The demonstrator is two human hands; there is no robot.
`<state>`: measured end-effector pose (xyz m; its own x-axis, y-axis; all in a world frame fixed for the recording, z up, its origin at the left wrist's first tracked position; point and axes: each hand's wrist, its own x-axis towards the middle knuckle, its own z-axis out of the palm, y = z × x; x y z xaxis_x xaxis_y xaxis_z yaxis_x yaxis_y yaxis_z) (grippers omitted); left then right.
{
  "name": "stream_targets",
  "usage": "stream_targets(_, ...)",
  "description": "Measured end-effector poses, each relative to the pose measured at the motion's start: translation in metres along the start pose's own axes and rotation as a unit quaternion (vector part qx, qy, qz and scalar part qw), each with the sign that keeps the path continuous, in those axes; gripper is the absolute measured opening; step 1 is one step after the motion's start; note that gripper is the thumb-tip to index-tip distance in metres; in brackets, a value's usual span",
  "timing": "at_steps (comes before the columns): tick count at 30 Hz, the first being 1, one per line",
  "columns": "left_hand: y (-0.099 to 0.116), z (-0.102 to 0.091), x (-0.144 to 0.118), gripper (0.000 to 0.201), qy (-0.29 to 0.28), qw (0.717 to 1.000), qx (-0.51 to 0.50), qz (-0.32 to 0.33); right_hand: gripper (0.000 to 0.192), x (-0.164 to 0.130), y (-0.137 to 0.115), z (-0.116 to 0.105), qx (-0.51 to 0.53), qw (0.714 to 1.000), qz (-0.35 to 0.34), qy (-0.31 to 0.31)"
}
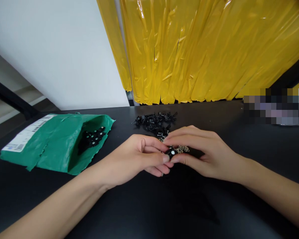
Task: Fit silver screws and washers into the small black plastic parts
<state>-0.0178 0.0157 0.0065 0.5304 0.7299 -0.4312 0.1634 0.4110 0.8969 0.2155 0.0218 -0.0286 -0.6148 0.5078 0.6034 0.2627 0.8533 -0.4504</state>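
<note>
My left hand (142,156) is closed in a pinch on a small black part (171,153) that carries a round, whitish spot. From the other side, the thumb and fingertips of my right hand (206,152) close on the same part, so the two hands meet over the table. Fingers hide much of its shape. Just behind it, partly framed by my right hand, lies a cluster of small brass-coloured nuts (183,149). Several silver screws (161,134) lie beyond my fingertips. Farther back is a loose pile of small black pieces (155,121).
A torn green mailing bag (54,142) lies on the left, its mouth gaping toward me, with black parts with pale round spots (94,136) inside. The dark tabletop (144,205) runs under everything. Yellow plastic strips (189,53) hang behind it, beside a white panel (64,49).
</note>
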Motion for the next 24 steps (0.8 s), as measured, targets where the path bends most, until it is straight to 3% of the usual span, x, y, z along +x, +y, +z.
stream_targets(2, -0.001, -0.003, 0.0, 0.01, -0.025, 0.999, -0.032, 0.007, 0.029, 0.001, 0.0, 0.001, 0.063, 0.998, 0.03, 0.005)
stream_targets(5, -0.003, -0.007, 0.001, 0.012, -0.068, 0.995, -0.066, 0.018, 0.022, 0.003, -0.001, 0.004, 0.145, 0.986, 0.071, 0.035)
stream_targets(13, -0.011, -0.005, 0.005, 0.017, -0.12, 0.982, -0.138, 0.05, 0.033, 0.002, -0.013, 0.01, 0.246, 0.956, 0.141, 0.08)
stream_targets(21, -0.012, 0.004, 0.007, 0.025, -0.055, 0.992, -0.057, 0.101, 0.024, 0.006, -0.014, 0.012, 0.28, 0.936, 0.172, 0.128)
stream_targets(24, -0.01, 0.005, 0.007, 0.028, 0.019, 0.988, 0.002, 0.154, 0.021, 0.006, -0.015, 0.012, 0.285, 0.924, 0.2, 0.156)
